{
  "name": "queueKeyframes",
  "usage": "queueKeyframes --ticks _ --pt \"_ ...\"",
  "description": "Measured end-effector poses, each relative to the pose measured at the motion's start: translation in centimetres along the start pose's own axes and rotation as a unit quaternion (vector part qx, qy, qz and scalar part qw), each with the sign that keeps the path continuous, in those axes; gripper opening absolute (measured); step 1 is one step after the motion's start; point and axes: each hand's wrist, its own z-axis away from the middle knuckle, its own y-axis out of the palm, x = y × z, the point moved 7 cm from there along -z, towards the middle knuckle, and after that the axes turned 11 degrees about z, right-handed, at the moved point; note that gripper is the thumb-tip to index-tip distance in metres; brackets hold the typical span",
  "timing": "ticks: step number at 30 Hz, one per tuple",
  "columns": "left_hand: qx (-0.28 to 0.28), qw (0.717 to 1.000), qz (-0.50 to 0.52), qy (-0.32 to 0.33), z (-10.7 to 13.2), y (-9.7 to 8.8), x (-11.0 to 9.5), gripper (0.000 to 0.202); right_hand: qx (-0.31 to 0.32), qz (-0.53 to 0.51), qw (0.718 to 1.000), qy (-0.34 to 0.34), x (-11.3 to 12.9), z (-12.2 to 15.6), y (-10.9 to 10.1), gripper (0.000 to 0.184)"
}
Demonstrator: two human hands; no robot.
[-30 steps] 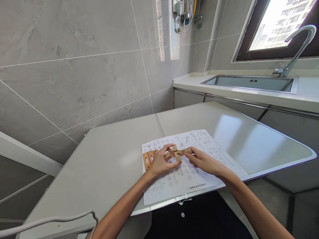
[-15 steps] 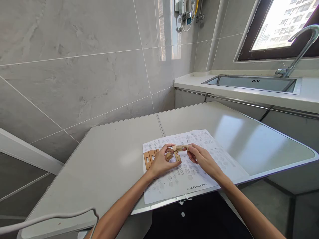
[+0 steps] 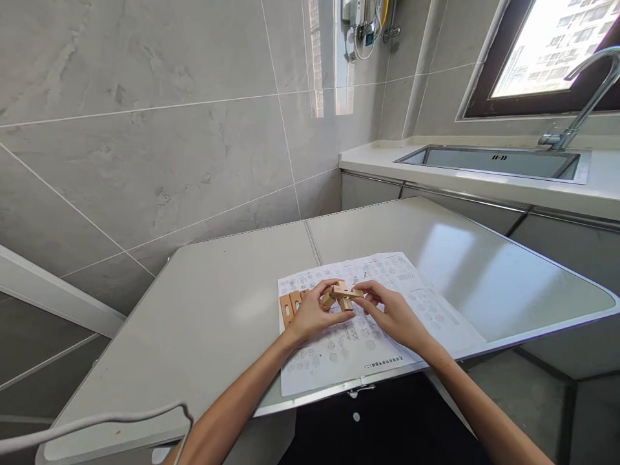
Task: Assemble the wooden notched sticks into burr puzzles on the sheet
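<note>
Over a printed sheet, my left hand is closed around a cluster of wooden puzzle pieces, thumb below and fingers above. My right hand pinches the right end of a wooden puzzle piece, a bar lying across the top of that cluster. Whether the bar is locked into the others or only rests against them I cannot tell. Just left of my left hand, several slotted wooden pieces lie side by side on the sheet, partly hidden by the hand.
The printed sheet with small diagrams lies on a white folding table. Grey tiled wall borders the table's far side. A counter with a sink and tap stands at the right. A pale cable crosses the lower left.
My right hand has brought the bar leftward over the cluster and turned it; before, it held a piece out at the cluster's right. My left hand keeps its hold, nearly still.
</note>
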Motion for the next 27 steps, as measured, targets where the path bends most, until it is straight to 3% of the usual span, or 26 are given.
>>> queueKeyframes --ticks 10,19,27 --pt "0.011 0.998 0.056 -0.039 0.1 0.1 0.0 0.076 -0.020 0.017 0.999 -0.022 0.6 0.3 -0.6 0.028" --pt "-0.016 0.987 0.149 -0.063 0.5 0.5 0.8 0.067 -0.036 0.011 0.999 -0.018 0.8 0.3 -0.2 0.025" --pt "-0.024 0.992 0.115 -0.045 0.6 0.6 0.2 0.064 -0.062 0.027 0.997 -0.032 1.2 0.6 -0.6 0.022"
